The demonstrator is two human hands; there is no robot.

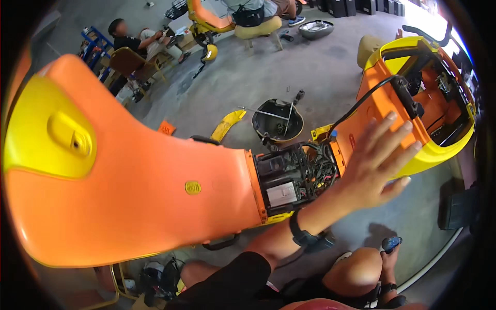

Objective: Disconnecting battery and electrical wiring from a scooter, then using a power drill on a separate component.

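Observation:
My left hand (pixel 380 163) is stretched out over the orange-and-yellow scooter's front section, its fingers spread and nothing in them. A dark watch band (pixel 302 230) circles that wrist. Below the left forearm, an uncovered bay in the scooter's floor shows tangled wires (pixel 323 165) and a silver metal box (pixel 281 194). Lower right, beside my knee, my right hand (pixel 390 258) is closed around a blue-and-black handheld tool (pixel 392 244); its exact kind is unclear. A black cable (pixel 356 106) runs up the front panel to the open yellow-rimmed front shell (pixel 403 49).
The scooter's long orange body (pixel 139 186) fills the left side. Beyond it on the floor are a black tub (pixel 266 126) with a metal T-shaped tool across it and a yellow curved panel (pixel 228 124). A seated person (pixel 139 41) and another scooter (pixel 209 18) are farther back.

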